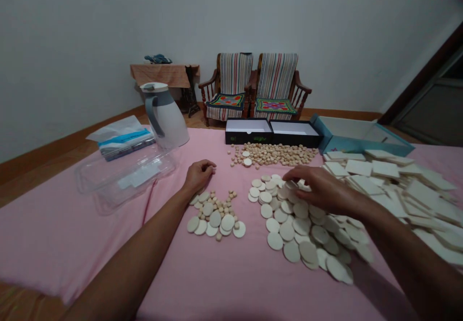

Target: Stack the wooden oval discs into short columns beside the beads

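Note:
My left hand (198, 176) rests on the pink cloth with its fingers curled together. Something small and pale shows at its fingertips, too little to name. Just in front of that wrist lies a small mixed group of round wooden discs (227, 222) and wooden beads (224, 206). Over the far side of a large heap of round wooden discs (302, 227) is my right hand (318, 186), thumb and fingers closing on a disc at the top of the heap. The palm side of this hand is hidden.
Many wooden beads (278, 154) lie before two open black boxes (249, 138). Square wooden pieces (408, 186) are heaped at right, below a blue box (361, 135). At left stand a white jug (168, 118), a tissue pack (125, 142) and clear plastic trays (126, 176). Two chairs (235, 77) stand behind.

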The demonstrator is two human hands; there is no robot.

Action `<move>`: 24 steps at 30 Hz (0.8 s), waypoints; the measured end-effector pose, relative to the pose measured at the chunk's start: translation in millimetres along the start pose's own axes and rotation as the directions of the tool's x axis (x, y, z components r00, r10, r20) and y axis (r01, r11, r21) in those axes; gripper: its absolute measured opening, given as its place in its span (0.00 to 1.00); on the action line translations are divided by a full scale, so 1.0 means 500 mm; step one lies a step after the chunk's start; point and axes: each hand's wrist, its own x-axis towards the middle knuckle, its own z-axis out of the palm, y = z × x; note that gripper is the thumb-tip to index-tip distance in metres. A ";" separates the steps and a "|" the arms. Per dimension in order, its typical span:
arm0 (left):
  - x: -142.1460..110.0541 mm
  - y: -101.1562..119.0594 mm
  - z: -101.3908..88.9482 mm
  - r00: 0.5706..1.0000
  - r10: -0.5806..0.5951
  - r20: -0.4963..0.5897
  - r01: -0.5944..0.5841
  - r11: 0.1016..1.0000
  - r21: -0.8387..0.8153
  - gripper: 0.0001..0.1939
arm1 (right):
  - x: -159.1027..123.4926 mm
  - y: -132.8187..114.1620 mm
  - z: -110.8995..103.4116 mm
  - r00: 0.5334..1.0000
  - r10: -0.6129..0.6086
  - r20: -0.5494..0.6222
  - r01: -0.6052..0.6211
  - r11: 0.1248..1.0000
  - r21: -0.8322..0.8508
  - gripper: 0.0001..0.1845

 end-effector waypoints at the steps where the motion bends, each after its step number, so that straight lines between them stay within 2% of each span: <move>1: 0.000 -0.001 0.000 1.000 0.002 -0.002 -0.002 1.000 0.000 0.09 | -0.014 0.015 -0.008 0.999 0.033 -0.015 -0.033 0.999 -0.007 0.14; 5: 0.000 0.001 -0.001 1.000 0.005 -0.008 -0.005 1.000 0.002 0.10 | -0.043 0.062 -0.028 0.990 0.094 -0.103 -0.099 0.994 -0.048 0.13; 8: -0.001 0.006 -0.002 1.000 0.002 -0.006 -0.002 1.000 0.006 0.10 | -0.039 0.052 -0.025 0.974 0.120 -0.194 -0.138 0.987 -0.077 0.13; 10: -0.001 0.008 -0.002 1.000 0.001 -0.005 -0.001 1.000 0.011 0.10 | -0.029 0.015 -0.010 0.966 0.090 -0.243 -0.105 0.993 -0.048 0.13; 11: -0.001 0.008 -0.002 1.000 0.000 -0.005 0.000 1.000 0.014 0.10 | -0.024 -0.012 0.002 0.974 0.045 -0.221 -0.049 0.999 -0.014 0.13; 14: -0.002 0.006 -0.002 1.000 -0.002 -0.004 0.002 1.000 0.019 0.10 | -0.011 -0.106 0.049 0.987 -0.131 -0.091 0.143 0.981 0.134 0.13; 17: -0.001 0.004 -0.001 1.000 -0.002 -0.001 0.002 1.000 0.020 0.10 | -0.001 -0.184 0.102 0.965 -0.263 0.008 0.257 0.949 0.181 0.15; 20: -0.001 0.003 0.000 1.000 -0.001 0.002 0.001 1.000 0.020 0.10 | 0.010 -0.227 0.147 0.945 -0.322 0.065 0.312 0.942 0.126 0.10; 24: -0.002 0.004 0.002 1.000 -0.003 0.000 0.003 1.000 0.018 0.10 | 0.021 -0.242 0.180 0.942 -0.327 0.074 0.323 0.945 0.051 0.07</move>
